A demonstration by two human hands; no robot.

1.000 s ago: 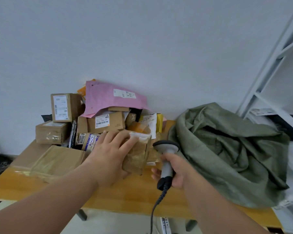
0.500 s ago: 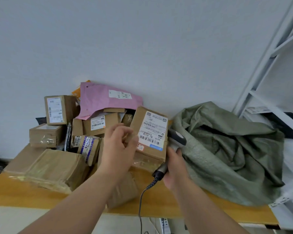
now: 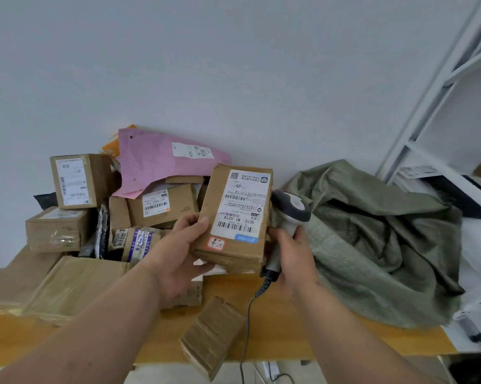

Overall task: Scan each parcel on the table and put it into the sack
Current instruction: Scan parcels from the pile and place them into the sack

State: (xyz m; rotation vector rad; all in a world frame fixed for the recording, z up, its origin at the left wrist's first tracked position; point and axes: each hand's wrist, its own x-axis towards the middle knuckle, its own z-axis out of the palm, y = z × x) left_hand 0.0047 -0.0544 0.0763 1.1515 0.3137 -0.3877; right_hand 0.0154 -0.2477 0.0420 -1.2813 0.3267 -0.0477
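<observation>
My left hand point(image 3: 178, 250) grips a brown cardboard parcel point(image 3: 233, 245) by its left edge and holds it up above the table, its white shipping label with barcodes facing me. Just right of the parcel, my right hand point(image 3: 294, 259) grips the handle of a grey barcode scanner point(image 3: 290, 209), whose head sits beside the parcel's upper right edge. The crumpled green sack point(image 3: 372, 234) lies on the right part of the wooden table point(image 3: 289, 328), directly behind the scanner.
A pile of parcels fills the table's left: a pink mailer point(image 3: 156, 159), labelled boxes point(image 3: 76, 181) point(image 3: 161, 205), a flat taped box point(image 3: 76, 284). A small brown parcel point(image 3: 211, 336) overhangs the front edge. White shelving point(image 3: 433, 112) stands at right. The scanner cable point(image 3: 247, 322) hangs off the table.
My left hand lifted the parcel off the pile and turned its label toward me. The right hand brought the scanner up from the table to the parcel's right side.
</observation>
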